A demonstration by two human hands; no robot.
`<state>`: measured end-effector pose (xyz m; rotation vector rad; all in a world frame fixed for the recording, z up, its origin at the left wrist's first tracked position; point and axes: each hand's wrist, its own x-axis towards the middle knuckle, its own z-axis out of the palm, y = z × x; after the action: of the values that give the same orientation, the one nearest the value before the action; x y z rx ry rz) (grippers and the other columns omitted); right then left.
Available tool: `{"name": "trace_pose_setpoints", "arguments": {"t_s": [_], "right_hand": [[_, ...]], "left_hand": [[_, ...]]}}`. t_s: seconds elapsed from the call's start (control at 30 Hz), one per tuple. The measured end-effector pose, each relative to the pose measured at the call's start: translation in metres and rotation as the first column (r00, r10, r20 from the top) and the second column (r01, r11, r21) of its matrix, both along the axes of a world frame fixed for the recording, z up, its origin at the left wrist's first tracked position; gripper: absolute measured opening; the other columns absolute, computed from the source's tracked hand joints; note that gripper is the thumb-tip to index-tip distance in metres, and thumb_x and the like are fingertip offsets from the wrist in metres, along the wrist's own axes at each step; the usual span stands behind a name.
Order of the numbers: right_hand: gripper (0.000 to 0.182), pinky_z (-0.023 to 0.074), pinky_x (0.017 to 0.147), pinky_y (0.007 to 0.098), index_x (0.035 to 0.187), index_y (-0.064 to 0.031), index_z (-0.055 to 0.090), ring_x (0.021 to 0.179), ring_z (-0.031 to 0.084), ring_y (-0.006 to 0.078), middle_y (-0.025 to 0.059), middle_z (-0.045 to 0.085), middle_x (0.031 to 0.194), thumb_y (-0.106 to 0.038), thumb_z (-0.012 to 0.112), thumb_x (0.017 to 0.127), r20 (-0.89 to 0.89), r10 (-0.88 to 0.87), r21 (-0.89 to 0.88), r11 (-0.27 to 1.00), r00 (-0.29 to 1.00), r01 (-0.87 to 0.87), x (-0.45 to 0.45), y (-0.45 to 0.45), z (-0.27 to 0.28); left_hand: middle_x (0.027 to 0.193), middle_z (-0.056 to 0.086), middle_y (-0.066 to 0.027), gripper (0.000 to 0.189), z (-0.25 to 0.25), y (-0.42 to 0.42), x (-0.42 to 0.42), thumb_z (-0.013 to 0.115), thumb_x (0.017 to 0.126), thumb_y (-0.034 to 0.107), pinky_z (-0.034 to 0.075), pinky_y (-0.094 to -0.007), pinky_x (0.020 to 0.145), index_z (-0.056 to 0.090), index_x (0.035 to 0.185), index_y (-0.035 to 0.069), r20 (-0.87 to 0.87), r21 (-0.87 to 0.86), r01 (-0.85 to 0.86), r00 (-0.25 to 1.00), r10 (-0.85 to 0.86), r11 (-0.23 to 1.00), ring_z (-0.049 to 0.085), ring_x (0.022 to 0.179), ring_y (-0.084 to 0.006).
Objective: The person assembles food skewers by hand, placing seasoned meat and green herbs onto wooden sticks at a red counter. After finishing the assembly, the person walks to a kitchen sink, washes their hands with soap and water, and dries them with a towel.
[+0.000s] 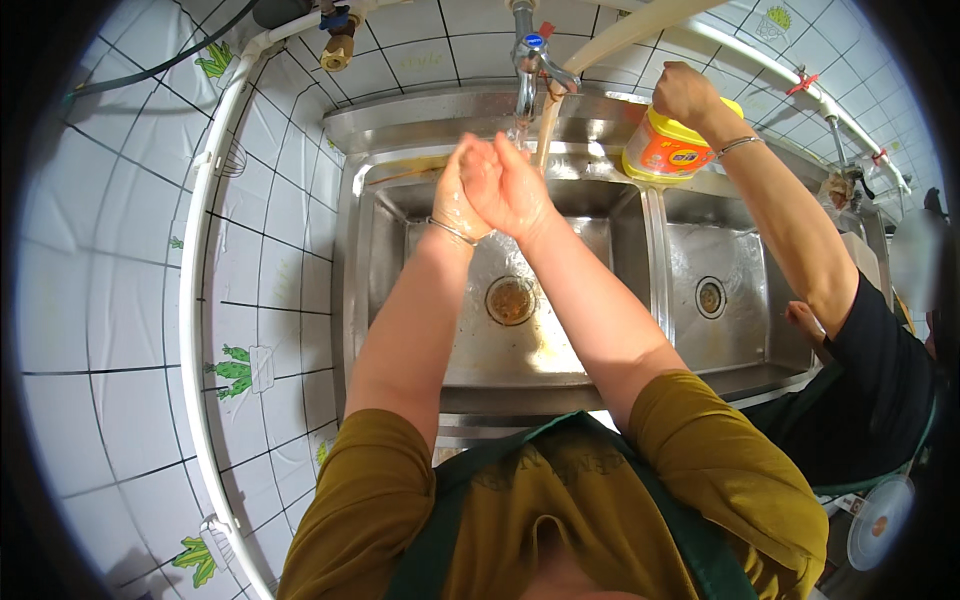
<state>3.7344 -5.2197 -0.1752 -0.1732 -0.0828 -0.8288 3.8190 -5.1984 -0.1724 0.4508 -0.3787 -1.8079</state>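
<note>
Under a metal faucet (529, 71), my left hand (459, 196) and my right hand (510, 184) are pressed together, wet, with water falling by the fingertips. A thin bracelet (452, 231) circles my left wrist. Neither hand shows an object in it, and how far the fingers curl round each other is hard to tell. Below them lies the left basin of a stainless steel sink (480, 352) with a round drain (511, 301). A beige hose (551, 124) hangs beside the faucet into the basin.
At the right, a co-worker's arm (787, 202) reaches over the second basin (720, 255), its fist above a yellow and orange detergent tub (667, 150) on the sink's rear ledge. A white pipe (199, 247) runs along the tiled left wall. A brass valve (337, 52) sits at the upper left.
</note>
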Motion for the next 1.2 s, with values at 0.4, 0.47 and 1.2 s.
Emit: {"name": "trace_pose_setpoints", "arguments": {"t_s": [0.4,0.47,1.2], "right_hand": [[0.023,0.0410,0.078,0.0391,0.098,-0.0032,0.053,0.085,0.054,0.0349,0.0149,0.059,0.090,-0.020,0.044,0.084,-0.334,-0.941,-0.834,0.322,-0.055,-0.449,-0.032,0.017,0.016],[0.024,0.0413,0.079,0.0373,0.100,-0.0036,0.053,0.087,0.055,0.0332,0.0147,0.059,0.090,-0.019,0.047,0.084,-0.249,-0.968,-0.878,0.216,0.022,-0.426,-0.054,0.042,0.016],[0.020,0.0273,0.037,0.0163,0.065,-0.0140,0.042,0.041,0.038,0.0039,-0.0059,0.044,0.052,-0.022,0.050,0.083,-0.763,-0.200,0.014,0.946,0.615,0.324,-0.223,-0.085,0.112]], "left_hand": [[0.100,0.054,-0.0132,0.031,0.005,-0.002,-0.034,0.036,0.089,0.033,0.042,-0.0462,0.081,0.047,0.099,0.005,0.046,0.319,-0.114,0.993,0.105,0.941,0.055,0.090,-0.0317],[0.094,0.057,-0.0117,0.019,0.009,-0.007,-0.033,0.042,0.088,0.022,0.043,-0.0423,0.080,0.048,0.092,0.005,0.073,0.339,-0.154,0.988,0.137,0.928,0.055,0.090,-0.0283],[0.099,0.057,-0.0138,0.021,-0.043,0.056,0.024,0.051,0.085,0.018,0.046,-0.0341,0.075,0.048,0.100,0.005,0.509,0.431,0.069,0.804,-0.305,0.900,0.057,0.088,-0.0246]]}}
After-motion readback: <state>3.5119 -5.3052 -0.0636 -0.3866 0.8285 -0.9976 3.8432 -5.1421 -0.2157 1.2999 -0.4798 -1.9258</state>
